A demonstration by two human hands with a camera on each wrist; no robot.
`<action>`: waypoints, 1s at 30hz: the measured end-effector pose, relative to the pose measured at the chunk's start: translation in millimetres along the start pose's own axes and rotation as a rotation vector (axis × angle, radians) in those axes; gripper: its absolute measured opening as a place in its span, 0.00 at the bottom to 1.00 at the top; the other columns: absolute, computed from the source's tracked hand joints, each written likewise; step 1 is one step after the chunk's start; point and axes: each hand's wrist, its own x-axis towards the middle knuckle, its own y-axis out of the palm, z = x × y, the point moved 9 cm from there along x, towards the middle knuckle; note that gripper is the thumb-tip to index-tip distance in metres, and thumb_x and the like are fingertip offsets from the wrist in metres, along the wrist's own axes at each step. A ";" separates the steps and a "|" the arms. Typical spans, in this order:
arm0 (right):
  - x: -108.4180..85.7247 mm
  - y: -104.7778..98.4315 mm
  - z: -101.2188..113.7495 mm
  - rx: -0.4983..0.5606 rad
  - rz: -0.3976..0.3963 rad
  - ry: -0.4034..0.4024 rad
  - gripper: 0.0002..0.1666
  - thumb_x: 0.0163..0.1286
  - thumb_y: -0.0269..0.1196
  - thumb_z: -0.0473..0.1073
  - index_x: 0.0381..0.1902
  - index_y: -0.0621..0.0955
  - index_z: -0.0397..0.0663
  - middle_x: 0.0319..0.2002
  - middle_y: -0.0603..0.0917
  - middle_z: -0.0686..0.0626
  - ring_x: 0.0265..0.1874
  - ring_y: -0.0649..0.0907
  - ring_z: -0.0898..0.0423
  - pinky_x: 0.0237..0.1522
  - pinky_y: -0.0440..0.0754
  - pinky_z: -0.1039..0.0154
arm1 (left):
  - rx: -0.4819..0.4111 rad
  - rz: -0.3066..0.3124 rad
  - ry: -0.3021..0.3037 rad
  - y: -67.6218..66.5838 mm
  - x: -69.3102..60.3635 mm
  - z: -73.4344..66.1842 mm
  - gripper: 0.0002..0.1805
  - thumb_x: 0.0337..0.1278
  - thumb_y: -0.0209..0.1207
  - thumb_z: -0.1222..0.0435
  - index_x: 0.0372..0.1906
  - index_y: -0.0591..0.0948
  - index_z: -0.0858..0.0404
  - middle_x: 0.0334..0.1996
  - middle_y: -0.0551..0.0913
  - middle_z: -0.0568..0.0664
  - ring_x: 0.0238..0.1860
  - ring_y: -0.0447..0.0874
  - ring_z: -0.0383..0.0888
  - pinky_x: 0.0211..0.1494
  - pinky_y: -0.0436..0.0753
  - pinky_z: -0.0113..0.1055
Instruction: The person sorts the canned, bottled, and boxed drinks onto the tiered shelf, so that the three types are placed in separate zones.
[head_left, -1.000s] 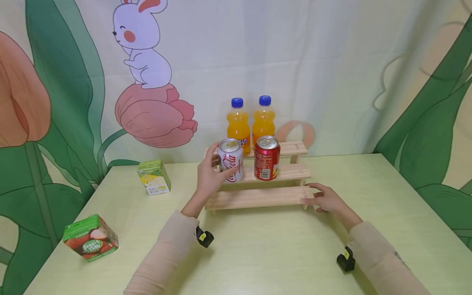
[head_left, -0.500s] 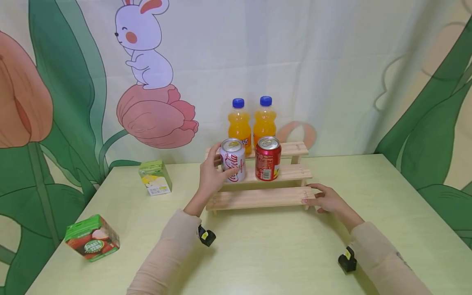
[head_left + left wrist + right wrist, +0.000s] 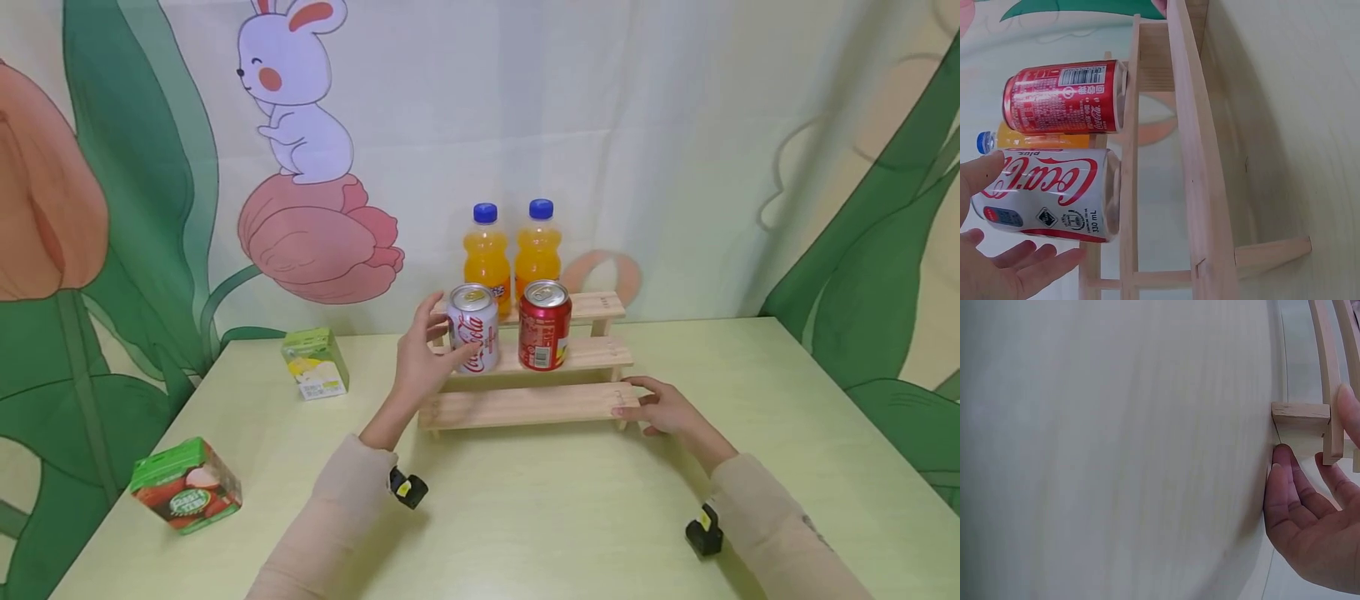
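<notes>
A white Coca-Cola can (image 3: 473, 325) stands on the middle tier of a three-step wooden rack (image 3: 525, 406). Around its left side is my left hand (image 3: 422, 364); in the left wrist view the fingers (image 3: 1050, 272) are spread apart from the can, with the thumb lying close over it. A red Coca-Cola can (image 3: 545, 329) stands to its right on that same tier. My right hand (image 3: 666, 407) holds the right end of the lowest tier, thumb on top and a finger (image 3: 1335, 478) against the end, other fingers curled beside the table.
Two orange soda bottles (image 3: 487, 257) with blue caps stand on the top tier. To the left on the table (image 3: 570, 508) are a green-and-yellow juice carton (image 3: 315, 364) and a green-and-red carton (image 3: 187, 485). A printed curtain (image 3: 675, 167) hangs behind.
The left hand's fingers have loosened from the white can and the hand has drawn slightly left. The white can has shifted a little to the right. The right hand stays put.
</notes>
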 end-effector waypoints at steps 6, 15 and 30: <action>-1.2 -0.3 0.6 -0.008 0.000 0.005 0.45 0.58 0.65 0.49 0.66 0.58 0.37 0.52 0.71 0.32 0.38 0.75 0.52 0.30 0.78 0.61 | 0.025 0.004 0.027 -8.9 -9.0 -10.4 0.42 0.42 0.69 0.66 0.65 0.61 0.55 0.52 0.75 0.61 0.50 0.75 0.57 0.41 0.80 0.46; -2.6 1.7 2.9 -0.004 0.010 0.000 0.45 0.58 0.65 0.49 0.66 0.58 0.36 0.52 0.71 0.32 0.39 0.75 0.52 0.31 0.77 0.61 | 0.028 0.023 0.070 -21.7 -24.0 -21.2 0.36 0.43 0.68 0.66 0.61 0.68 0.58 0.51 0.76 0.60 0.48 0.77 0.53 0.39 0.81 0.44; -1.0 1.1 2.6 -0.017 0.015 -0.013 0.44 0.59 0.65 0.48 0.65 0.58 0.35 0.49 0.73 0.33 0.37 0.76 0.53 0.30 0.77 0.61 | 0.065 0.101 0.079 -45.1 -45.5 -35.5 0.38 0.39 0.70 0.68 0.62 0.68 0.58 0.54 0.73 0.60 0.50 0.76 0.55 0.42 0.80 0.48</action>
